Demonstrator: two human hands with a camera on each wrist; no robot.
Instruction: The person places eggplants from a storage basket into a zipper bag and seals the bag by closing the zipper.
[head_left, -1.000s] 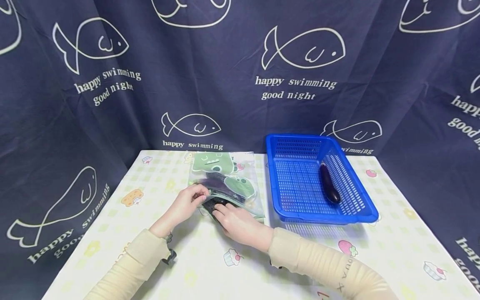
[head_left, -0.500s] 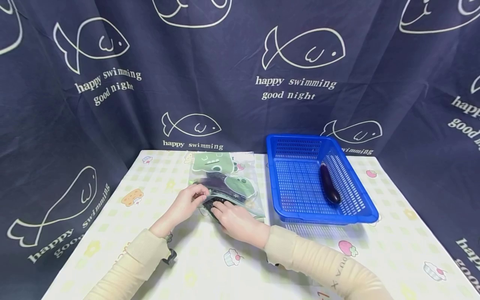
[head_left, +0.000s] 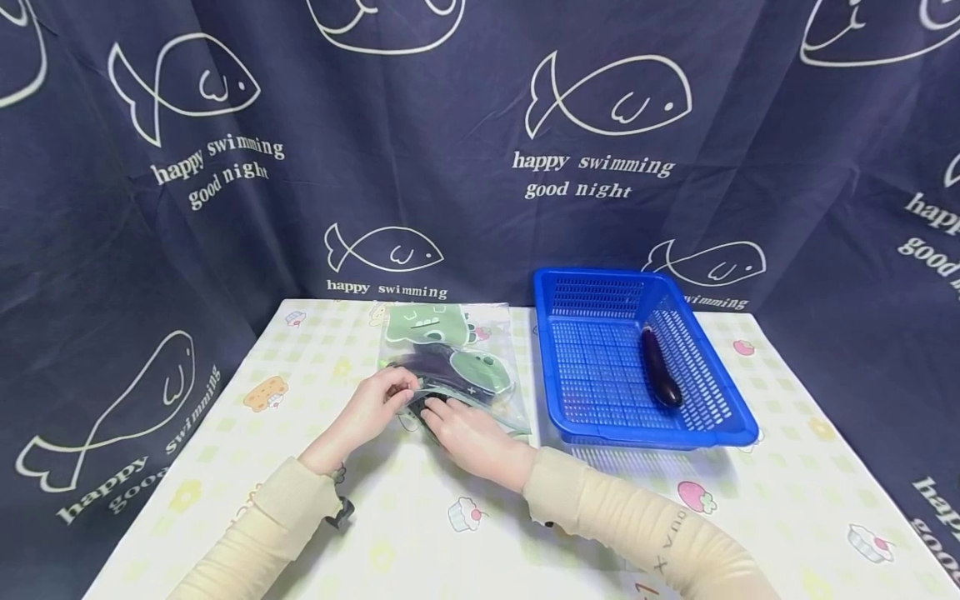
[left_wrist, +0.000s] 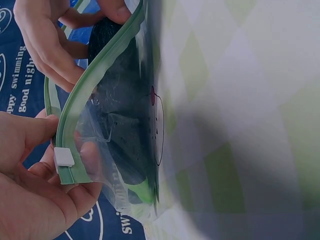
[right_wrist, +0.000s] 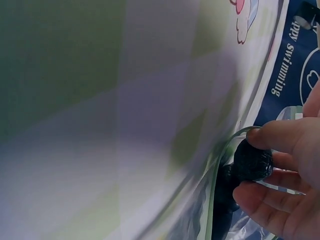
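Note:
A clear zip bag (head_left: 519, 400) with green cartoon prints lies on the table, its green-edged mouth spread toward me. Dark purple eggplants (head_left: 431, 360) show through the film, one with a bright green stem end. My left hand (head_left: 378, 400) pinches the corner of the mouth, beside the white slider (left_wrist: 63, 157) in the left wrist view. Thumb and fingers of my right hand (head_left: 474, 437) grip a blackish, rounded, bumpy-skinned thing (right_wrist: 252, 160) at the opening. More dark shapes (right_wrist: 223, 215) lie just behind it within the bag.
To the right stands a blue perforated basket (head_left: 551, 392) holding one eggplant (head_left: 658, 367) along its right side. The table wears a pale checked cloth (head_left: 420, 533) with cupcake and strawberry prints. A navy fish-print curtain (head_left: 480, 200) hangs behind.
My right hand and forearm have shifted slightly left and farther into the bag's mouth. The left hand keeps its pinch, and the basket has not moved.

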